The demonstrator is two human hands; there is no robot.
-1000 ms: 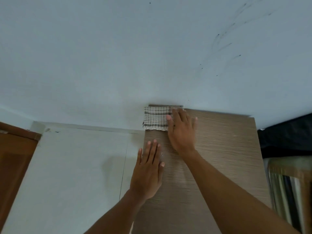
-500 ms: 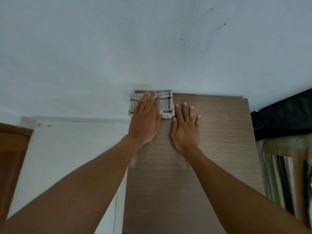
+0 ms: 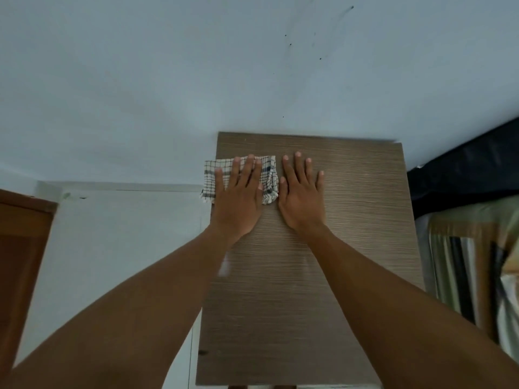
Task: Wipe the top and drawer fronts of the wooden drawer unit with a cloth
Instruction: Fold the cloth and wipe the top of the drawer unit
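I look straight down on the brown wood-grain top of the drawer unit. A checked white-and-dark cloth lies at its far left side, overhanging the left edge a little. My left hand lies flat on the cloth with fingers spread, pressing it down. Beside it, my right hand rests flat on the bare wood, its thumb next to the cloth's bunched right edge. The drawer fronts are out of sight below the top.
A pale wall with a few dark marks rises behind the unit. Pale floor and a brown wooden door are to the left. A dark mattress edge and striped bedding lie close on the right.
The cloth passed from my right hand to my left. My left hand has since drawn it from the back corner by the wall towards me. My right hand now lies on bare wood.
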